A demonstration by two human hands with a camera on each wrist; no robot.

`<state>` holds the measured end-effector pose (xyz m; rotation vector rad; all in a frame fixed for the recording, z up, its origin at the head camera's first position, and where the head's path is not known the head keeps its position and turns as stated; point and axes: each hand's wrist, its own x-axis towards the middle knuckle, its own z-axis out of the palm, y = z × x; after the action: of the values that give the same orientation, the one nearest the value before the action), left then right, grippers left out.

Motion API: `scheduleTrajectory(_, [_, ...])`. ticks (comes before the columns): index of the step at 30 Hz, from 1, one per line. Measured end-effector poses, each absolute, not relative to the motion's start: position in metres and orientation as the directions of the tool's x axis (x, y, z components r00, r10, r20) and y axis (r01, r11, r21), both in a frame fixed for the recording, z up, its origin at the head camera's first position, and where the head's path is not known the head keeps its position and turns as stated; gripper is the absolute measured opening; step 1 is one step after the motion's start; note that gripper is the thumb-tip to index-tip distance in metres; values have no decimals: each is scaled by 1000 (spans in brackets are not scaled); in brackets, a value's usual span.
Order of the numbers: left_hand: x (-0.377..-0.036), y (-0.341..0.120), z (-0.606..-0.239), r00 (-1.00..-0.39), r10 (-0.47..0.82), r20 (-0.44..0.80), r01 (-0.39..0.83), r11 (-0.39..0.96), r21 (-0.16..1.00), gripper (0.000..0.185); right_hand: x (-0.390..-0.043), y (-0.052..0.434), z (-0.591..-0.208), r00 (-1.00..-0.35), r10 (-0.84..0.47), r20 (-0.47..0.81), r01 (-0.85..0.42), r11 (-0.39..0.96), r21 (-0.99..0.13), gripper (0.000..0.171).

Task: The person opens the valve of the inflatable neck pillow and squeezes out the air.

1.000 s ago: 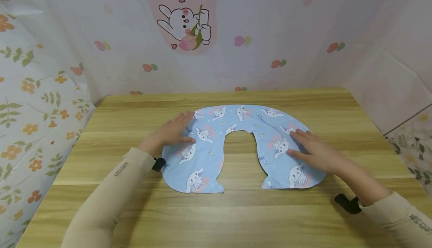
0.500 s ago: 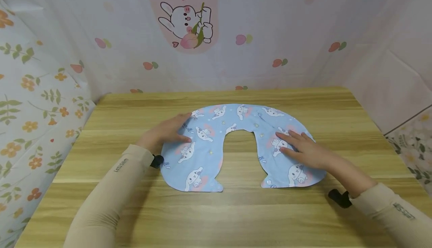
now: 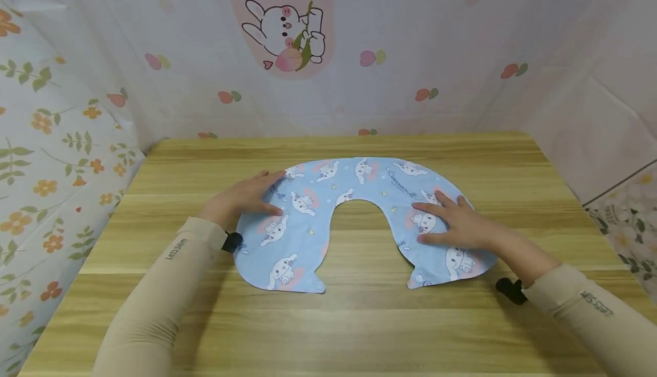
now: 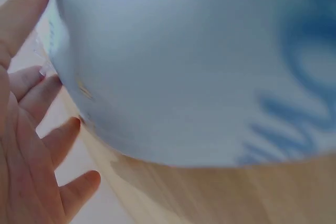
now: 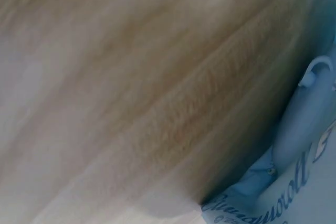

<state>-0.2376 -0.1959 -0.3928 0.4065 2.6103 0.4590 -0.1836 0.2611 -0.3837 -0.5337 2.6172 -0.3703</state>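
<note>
A light-blue, U-shaped fabric piece [image 3: 303, 217], like a neck pillow cover, lies on the wooden table with its opening toward me. White long-eared puppies and blue lettering are printed on it. My left hand [image 3: 243, 199] rests at its left outer edge, thumb on top and fingers extended along the border. In the left wrist view the left hand's fingers [image 4: 58, 140] are spread beside the curved blue edge. My right hand [image 3: 462, 226] lies spread over the right arm of the U, fingertips on the print. The right wrist view shows part of the blue fabric [image 5: 283, 192] but no fingers.
The wood-grain table [image 3: 369, 331] extends around the fabric piece. A white curtain [image 3: 410, 35] with a bunny picture hangs behind it, and a flowered sheet [image 3: 67, 160] covers the left side. Black wrist mounts [image 3: 233, 242] sit beneath the wrists.
The U has spread wider: its left arm has shifted left with my left hand, and its right tip has turned outward. My right hand has moved slightly left and its fingers have spread.
</note>
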Motion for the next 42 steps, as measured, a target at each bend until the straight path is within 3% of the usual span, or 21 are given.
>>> scheduleTrajectory(8, [-234,-157,-379,-830,492,-263,375,841,390,91,-174,270,-380,-854,-419,-308,-292,877,-382,109])
scheduleTrajectory(16, [-240,-95,-383,-730,674,-112,546,674,497,71,-165,277,-376,-881,-397,-258,-284,879,-383,94])
scheduleTrajectory(26, [-260,-11,-394,-662,749,-41,587,551,593,61,-163,277,-376,-898,-378,-225,-267,875,-403,92])
scheduleTrajectory(34, [-255,34,-402,-571,817,-84,644,509,571,52,-159,280,-382,-912,-380,-157,-269,841,-469,85])
scheduleTrajectory(42, [-253,58,-395,-521,806,-280,627,584,516,57,-160,282,-383,-926,-358,-123,-256,832,-491,80])
